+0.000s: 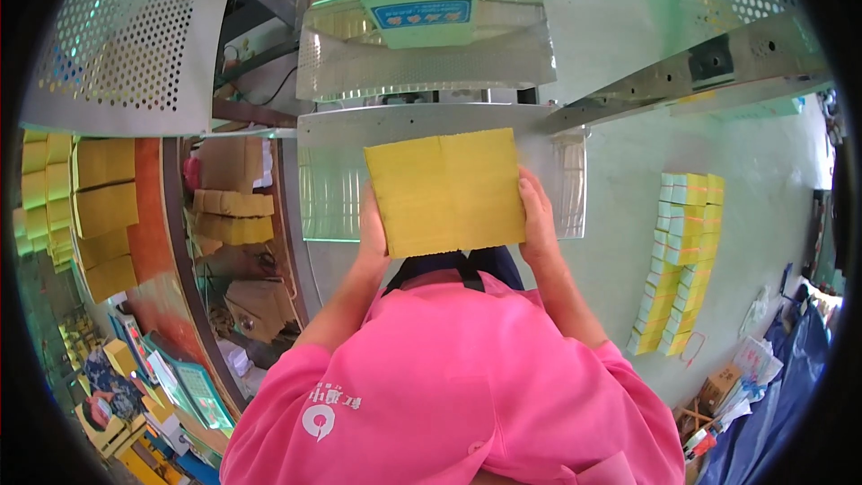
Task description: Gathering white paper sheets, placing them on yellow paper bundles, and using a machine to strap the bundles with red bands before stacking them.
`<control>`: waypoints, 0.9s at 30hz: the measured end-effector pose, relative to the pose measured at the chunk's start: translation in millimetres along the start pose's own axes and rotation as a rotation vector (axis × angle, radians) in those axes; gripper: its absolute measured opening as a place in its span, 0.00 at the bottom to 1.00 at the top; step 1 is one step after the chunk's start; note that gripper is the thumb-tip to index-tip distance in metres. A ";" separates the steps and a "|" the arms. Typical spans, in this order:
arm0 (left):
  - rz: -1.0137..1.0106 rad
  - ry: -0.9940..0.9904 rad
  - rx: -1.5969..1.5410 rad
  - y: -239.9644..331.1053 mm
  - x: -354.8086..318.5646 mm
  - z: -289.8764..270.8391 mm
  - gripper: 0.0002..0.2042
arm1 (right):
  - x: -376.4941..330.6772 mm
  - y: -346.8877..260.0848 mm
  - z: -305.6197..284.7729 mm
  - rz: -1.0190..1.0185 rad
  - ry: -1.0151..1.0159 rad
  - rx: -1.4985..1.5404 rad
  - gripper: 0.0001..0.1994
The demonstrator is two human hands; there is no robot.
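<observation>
A block of rough-edged yellow paper (447, 193) is held up in front of my chest, slightly tilted, its broad face toward the view. My left hand (373, 223) grips its left edge and my right hand (537, 216) grips its right edge. Most of the fingers are hidden behind or under the block. Beyond it lies a metal machine bed (337, 171) with a clear panel, partly covered by the block.
Perforated metal guards (117, 40) flank the machine, with a metal beam (709, 72) at right. Rows of banded yellow stacks (687, 260) stand on the floor at right. To the left, a red-brown table (166, 242) bears yellow paper stacks (106, 162). Blue sheeting (781, 395) lies lower right.
</observation>
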State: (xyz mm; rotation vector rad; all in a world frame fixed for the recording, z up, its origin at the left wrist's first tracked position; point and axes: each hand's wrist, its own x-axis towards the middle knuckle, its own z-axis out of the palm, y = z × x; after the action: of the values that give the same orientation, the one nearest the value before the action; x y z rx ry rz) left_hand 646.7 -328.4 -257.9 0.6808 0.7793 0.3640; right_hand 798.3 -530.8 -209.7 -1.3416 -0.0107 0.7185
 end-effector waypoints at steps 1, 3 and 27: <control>0.000 -0.015 -0.002 2.3 5.8 4.6 0.25 | 5.2 -2.1 2.8 0.035 0.016 0.059 0.23; 0.021 -0.009 -0.020 13.5 18.5 16.2 0.26 | 20.5 -9.4 2.6 0.063 0.034 0.118 0.23; 0.227 -0.291 0.213 47.3 112.9 77.6 0.29 | 116.8 -43.5 11.0 -0.062 0.061 0.257 0.24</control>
State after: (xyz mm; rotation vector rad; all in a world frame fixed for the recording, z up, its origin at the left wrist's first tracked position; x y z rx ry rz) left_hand 776.9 -266.4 -244.4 1.0022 0.4679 0.3803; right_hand 906.2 -467.5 -213.8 -1.1115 0.0857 0.6049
